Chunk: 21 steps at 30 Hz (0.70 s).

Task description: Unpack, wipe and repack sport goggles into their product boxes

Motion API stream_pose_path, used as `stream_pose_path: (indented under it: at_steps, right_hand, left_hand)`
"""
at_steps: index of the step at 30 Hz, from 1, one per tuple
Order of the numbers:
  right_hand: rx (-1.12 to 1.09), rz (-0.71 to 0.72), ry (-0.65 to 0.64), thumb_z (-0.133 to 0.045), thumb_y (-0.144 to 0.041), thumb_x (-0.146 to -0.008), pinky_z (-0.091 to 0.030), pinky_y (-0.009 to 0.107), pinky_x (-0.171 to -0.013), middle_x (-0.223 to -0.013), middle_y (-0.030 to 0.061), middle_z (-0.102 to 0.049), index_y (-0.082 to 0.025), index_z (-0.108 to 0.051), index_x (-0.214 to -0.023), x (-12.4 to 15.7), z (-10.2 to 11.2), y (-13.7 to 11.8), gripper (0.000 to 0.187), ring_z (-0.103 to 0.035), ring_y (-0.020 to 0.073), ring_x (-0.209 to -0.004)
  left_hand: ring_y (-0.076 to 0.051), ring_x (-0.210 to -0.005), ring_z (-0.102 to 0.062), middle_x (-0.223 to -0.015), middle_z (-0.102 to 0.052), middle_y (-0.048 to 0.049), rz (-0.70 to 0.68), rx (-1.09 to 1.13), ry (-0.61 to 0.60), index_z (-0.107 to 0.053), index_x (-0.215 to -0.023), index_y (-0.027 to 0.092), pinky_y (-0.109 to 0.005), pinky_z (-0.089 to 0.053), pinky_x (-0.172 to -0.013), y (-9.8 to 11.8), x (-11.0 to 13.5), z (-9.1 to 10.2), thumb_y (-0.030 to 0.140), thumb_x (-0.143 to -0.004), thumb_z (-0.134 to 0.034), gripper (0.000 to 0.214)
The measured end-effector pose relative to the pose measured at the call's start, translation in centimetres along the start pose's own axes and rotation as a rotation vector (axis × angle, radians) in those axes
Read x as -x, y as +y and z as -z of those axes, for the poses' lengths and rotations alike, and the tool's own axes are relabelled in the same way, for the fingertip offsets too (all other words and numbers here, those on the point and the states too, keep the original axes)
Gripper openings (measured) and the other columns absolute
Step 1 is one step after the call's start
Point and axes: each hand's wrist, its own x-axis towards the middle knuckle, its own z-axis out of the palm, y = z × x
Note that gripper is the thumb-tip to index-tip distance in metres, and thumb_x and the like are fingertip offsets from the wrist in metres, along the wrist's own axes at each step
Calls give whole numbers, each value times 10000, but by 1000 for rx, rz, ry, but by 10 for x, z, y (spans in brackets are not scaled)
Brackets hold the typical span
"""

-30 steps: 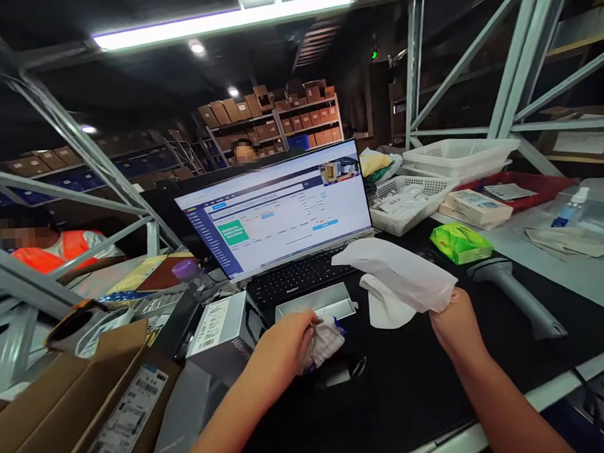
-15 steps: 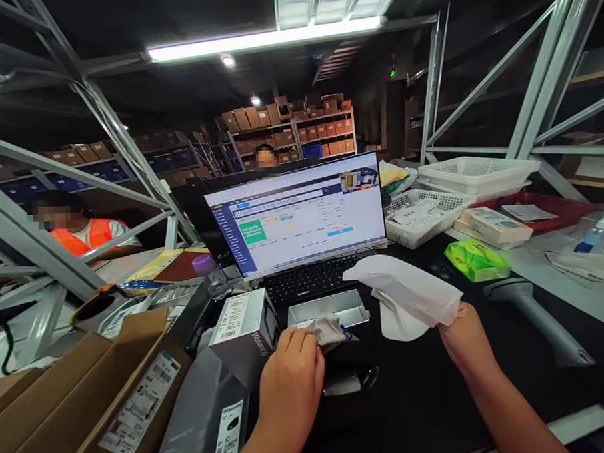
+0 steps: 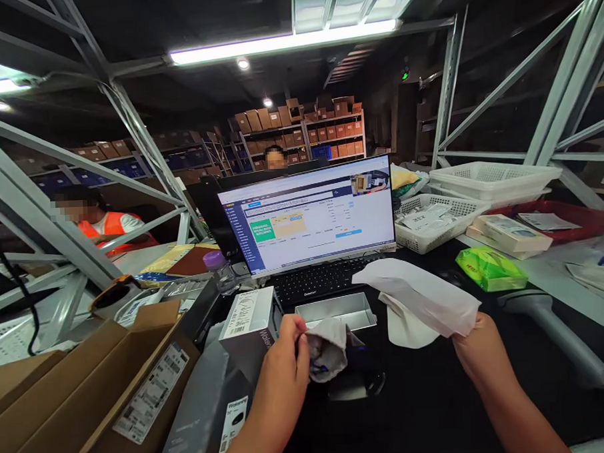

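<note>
My left hand [image 3: 285,367] pinches a crumpled grey cloth [image 3: 330,345] with a dark blue mark on it. The cloth hangs above the black table, in front of an open silver box tray [image 3: 306,313]. Between the fingers of my right hand [image 3: 480,345] is the end of a white wipe [image 3: 425,291], which stretches left and droops toward the table. Below the cloth lies a glossy black item [image 3: 356,387]; its kind is unclear. An upright grey and white Wakening box [image 3: 246,316] stands just left of the cloth.
A monitor [image 3: 322,219] and keyboard [image 3: 329,279] are ahead. A green packet [image 3: 489,268], grey scanner [image 3: 562,335] and white baskets [image 3: 432,227] sit right. An open cardboard box [image 3: 103,375] is left. A person in an orange vest [image 3: 114,228] sits beyond the frame.
My left hand has lifted and turned the grey cloth, so more of it shows. My right hand still holds the white wipe. The view has shifted slightly left.
</note>
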Motion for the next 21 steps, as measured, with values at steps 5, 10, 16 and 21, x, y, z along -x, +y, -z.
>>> stream_pose_path:
  at_steps: [5, 10, 16, 21]
  right_hand:
    - [8, 18, -8, -800, -221, -604, -647, 396, -775, -886, 90, -811, -206, -819, -846, 0, 0, -2, 243, -754, 348, -944]
    - [10, 20, -17, -804, -204, -582, -639, 403, -807, -905, 105, -809, -183, -820, -843, -3, 2, 3, 263, -738, 368, -999]
    - [50, 85, 4, -774, -235, -644, -604, 432, -928, -972, 117, -803, -177, -803, -992, -1, 1, -6, 354, -709, 367, -1087]
    - [131, 144, -53, -730, -302, -702, -631, 401, -869, -1020, 111, -796, -220, -768, -1133, 23, 20, -11, 441, -733, 359, -1022]
  left_hand:
    - [-149, -770, -615, -864, -645, -4, -226, -71, -114, -553, -792, 232, -260, -495, -697, -4, 10, 3, 134, -935, -341, 274]
    - [-168, -1124, -648, -1222, -675, -11, -291, -69, -230, -665, -1165, 314, -318, -506, -1005, -20, 24, 1, 32, -848, -439, 481]
    - [-195, -1033, -677, -1097, -708, -43, -243, -40, -201, -711, -1081, 261, -343, -554, -936, -17, 23, -5, 55, -839, -505, 378]
    - [-200, -1014, -676, -1065, -708, -57, -305, -50, -107, -747, -1025, 252, -358, -572, -908, -12, 13, -14, 30, -862, -454, 402]
